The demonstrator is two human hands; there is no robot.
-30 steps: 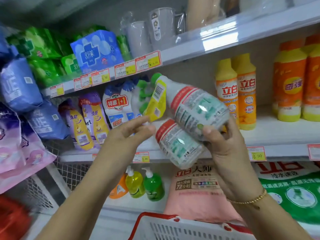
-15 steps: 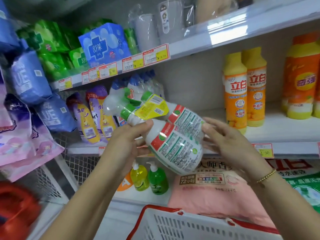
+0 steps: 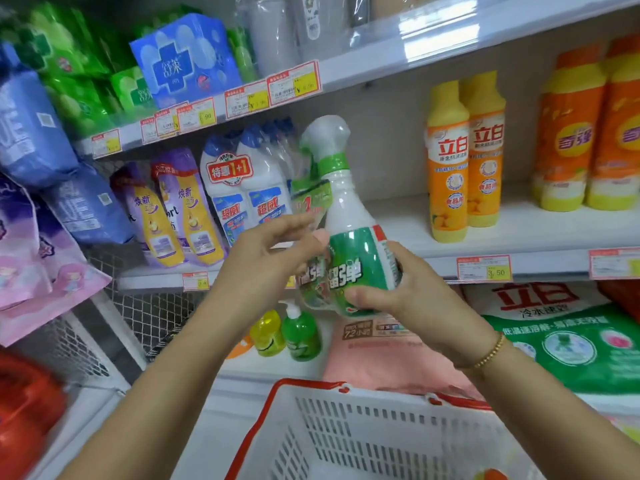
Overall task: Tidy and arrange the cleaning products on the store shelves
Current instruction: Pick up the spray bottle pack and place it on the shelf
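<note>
A twin pack of white spray bottles with green labels [image 3: 341,216] stands nearly upright in front of the middle shelf [image 3: 519,233], wrapped in clear film. My right hand [image 3: 391,292] grips the pack round its lower body, thumb across the front label. My left hand [image 3: 266,251] is at the pack's left side with fingers loosely bent, its fingertips near a hanging promo tag; contact is hard to tell. The second bottle is mostly hidden behind the front one.
Two blue-capped white bottles [image 3: 242,188] stand left of the pack, two yellow-orange detergent bottles [image 3: 464,157] to its right, with a gap of bare shelf between. Below lie green and yellow pump bottles [image 3: 287,334] and detergent bags. A white basket with red rim [image 3: 277,400] is at the bottom.
The pack has turned from lying tilted with its back labels showing to nearly upright with the green front facing me. My right hand now grips its base, and my left fingers have loosened.
</note>
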